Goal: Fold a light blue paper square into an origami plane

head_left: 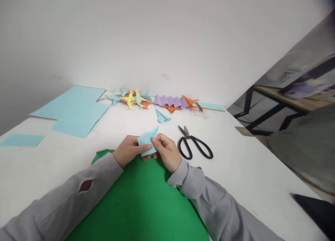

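Observation:
Between my two hands, above the green cloth (141, 195), is a partly folded piece of light blue paper (147, 139) with a pointed tip toward the upper right. My left hand (130, 151) pinches its left side, the thumb lying across the lower front. On the right side my right hand (167, 150) grips the paper, its thumb pressed on the front; most fingers are hidden behind. Black-handled scissors (188, 138) lie to the right of my right hand, blades slightly apart. Just beyond my hands rests a small folded blue paper piece (162, 117).
Blue paper sheets (75, 105) lie at the left, with a smaller blue piece (23, 140) nearer. Folded paper cranes (133, 98) and a purple pleated strip (170, 101) line the wall. A dark flat object (314, 209) sits at the right edge of the white table (235, 171).

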